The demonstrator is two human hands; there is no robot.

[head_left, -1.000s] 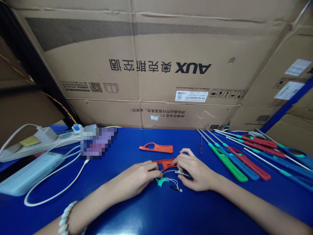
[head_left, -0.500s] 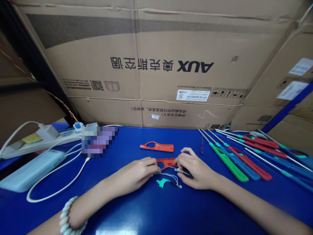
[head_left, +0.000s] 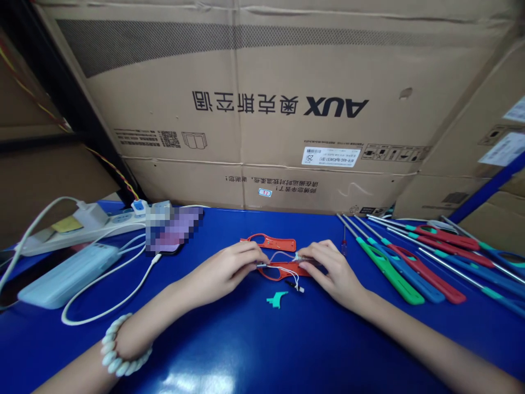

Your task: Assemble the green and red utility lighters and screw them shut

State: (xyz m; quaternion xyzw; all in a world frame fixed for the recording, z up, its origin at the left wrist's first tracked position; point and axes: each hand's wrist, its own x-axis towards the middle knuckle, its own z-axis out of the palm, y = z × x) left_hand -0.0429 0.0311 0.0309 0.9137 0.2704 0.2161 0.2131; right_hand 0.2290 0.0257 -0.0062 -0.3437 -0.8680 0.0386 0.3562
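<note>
My left hand [head_left: 234,264] is closed in a pinch on a small metal piece [head_left: 261,265], mostly hidden by the fingertips. Between thumb and fingers of my right hand [head_left: 337,273] is a dark part with a whitish end [head_left: 301,257]. A thin tube [head_left: 281,253] arches from it toward the left fingers. Under both hands lies an orange lighter handle shell [head_left: 273,272], partly covered. White wires [head_left: 283,268] run over it to a small black-and-white piece [head_left: 295,285]. Closer to me is a green trigger [head_left: 278,299]. A second orange half shell [head_left: 274,243] lies behind.
At right lie several long-necked lighters with green [head_left: 389,272], blue and red handles, beside a small screwdriver [head_left: 344,246]. On the left are a power bank [head_left: 69,276], a white cable [head_left: 123,304], a power strip [head_left: 110,221] and a phone [head_left: 176,230]. A cardboard box [head_left: 254,137] stands behind.
Both hands have risen slightly off the lower shell, lifting the metal piece, tube and dark part above it. The view has shifted a little; the green trigger lies turned differently.
</note>
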